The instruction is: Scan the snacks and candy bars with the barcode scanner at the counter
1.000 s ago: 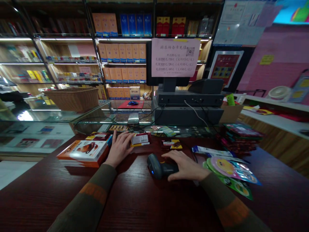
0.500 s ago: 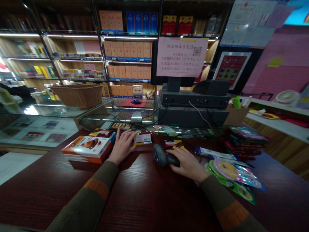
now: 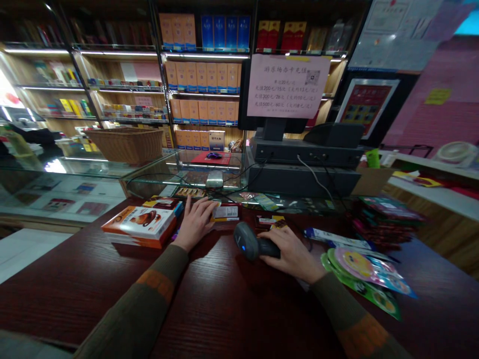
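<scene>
My right hand [image 3: 294, 253] is wrapped round the handle of a dark grey barcode scanner [image 3: 247, 242], whose head points left and shows a small blue light. My left hand [image 3: 196, 222] lies over the counter with its fingers stretched out, the fingertips at the left end of a small dark red and yellow packet [image 3: 226, 213] with a white label. Whether they press on the packet is hard to tell. Left of that hand sit stacked orange and white boxes [image 3: 140, 223]. Behind the right hand lies another small packet [image 3: 266, 221], partly covered.
Bubble-packed round items [image 3: 361, 269] and a blue-white packet [image 3: 337, 238] lie right of my right hand. A stack of dark packets [image 3: 387, 219] stands beyond. A monitor stand and grey till [image 3: 303, 172], with loose cables, border the counter's back. A wicker basket [image 3: 129, 144] stands on glass.
The view has shifted slightly, so everything sits a little further right. My left hand stays at the packet, and the scanner remains in my right hand, its head slightly further left.
</scene>
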`<state>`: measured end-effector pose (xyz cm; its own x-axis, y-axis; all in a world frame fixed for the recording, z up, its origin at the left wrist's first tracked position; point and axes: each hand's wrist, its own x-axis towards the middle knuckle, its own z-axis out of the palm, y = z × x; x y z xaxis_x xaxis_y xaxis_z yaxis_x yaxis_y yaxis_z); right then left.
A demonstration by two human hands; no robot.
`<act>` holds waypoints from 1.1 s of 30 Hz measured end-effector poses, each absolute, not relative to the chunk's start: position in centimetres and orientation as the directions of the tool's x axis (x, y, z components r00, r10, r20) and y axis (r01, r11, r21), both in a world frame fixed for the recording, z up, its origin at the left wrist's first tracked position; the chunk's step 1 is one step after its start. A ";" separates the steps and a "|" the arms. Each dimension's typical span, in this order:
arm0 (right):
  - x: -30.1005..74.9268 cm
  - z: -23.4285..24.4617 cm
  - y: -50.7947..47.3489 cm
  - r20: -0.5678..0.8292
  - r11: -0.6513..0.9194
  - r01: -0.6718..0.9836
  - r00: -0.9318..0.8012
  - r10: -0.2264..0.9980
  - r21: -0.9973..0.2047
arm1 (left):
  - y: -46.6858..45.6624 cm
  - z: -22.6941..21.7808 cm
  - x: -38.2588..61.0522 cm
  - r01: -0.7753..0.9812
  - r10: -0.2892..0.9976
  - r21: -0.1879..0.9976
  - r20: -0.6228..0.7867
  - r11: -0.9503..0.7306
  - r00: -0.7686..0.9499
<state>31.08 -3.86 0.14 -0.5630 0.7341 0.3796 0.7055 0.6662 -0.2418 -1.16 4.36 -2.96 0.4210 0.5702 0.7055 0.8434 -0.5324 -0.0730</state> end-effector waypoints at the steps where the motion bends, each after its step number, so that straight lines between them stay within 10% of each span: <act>1: 31.1 0.1 -3.9 0.381 0.669 0.703 -0.565 0.732 -0.244 | 4.3 -2.9 -1.2 0.844 0.573 -0.071 0.704 -0.531 0.419; 33: 32.0 -1.5 -2.8 0.192 0.606 0.730 -0.576 0.794 -0.317 | 4.4 -2.9 -1.2 0.849 0.537 -0.081 0.742 -0.523 0.401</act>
<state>31.97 -2.79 -1.49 -0.5763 0.7944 0.1920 0.7297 0.6059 -0.3169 -1.18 4.36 -2.90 0.4014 0.5374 0.7416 0.8486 -0.5228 -0.0805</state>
